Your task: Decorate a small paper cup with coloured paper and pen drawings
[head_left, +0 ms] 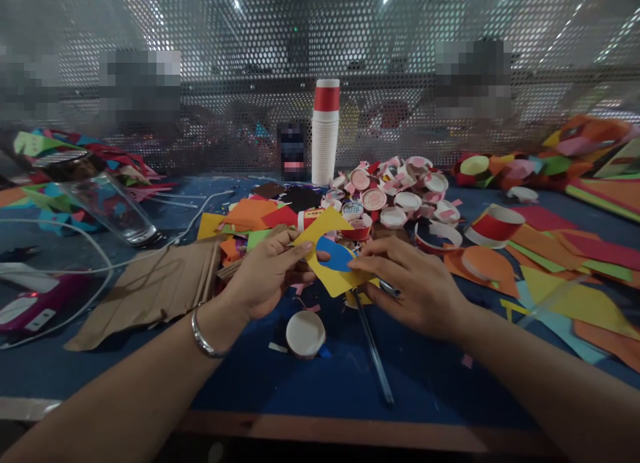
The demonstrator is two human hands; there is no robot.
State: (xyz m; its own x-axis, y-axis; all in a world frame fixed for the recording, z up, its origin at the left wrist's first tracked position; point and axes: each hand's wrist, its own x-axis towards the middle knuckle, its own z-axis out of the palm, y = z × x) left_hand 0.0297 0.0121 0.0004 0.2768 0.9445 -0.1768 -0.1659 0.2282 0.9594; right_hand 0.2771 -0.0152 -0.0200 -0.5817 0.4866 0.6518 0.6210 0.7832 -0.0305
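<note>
My left hand [273, 269] pinches the left edge of a yellow paper sheet [333, 286] with a rounded cutout open at one side. A bright blue paper piece [336, 255] shows in the cutout, with a fingertip against it. My right hand [413, 283] is closed on the right side of the yellow and blue paper. A small metallic thing [390, 289] shows under the right fingers; its kind is hidden. Below the hands lie a pen [374, 353] and a round white cup base [305, 333] on the blue table.
A tall stack of paper cups [325, 139] stands at the back, beside a heap of cut cup bases [375, 199]. Folded cardboard [155, 286], a tilted glass [117, 206], a cable and a magenta glue gun [37, 299] lie left. Coloured paper sheets [580, 296] spread right.
</note>
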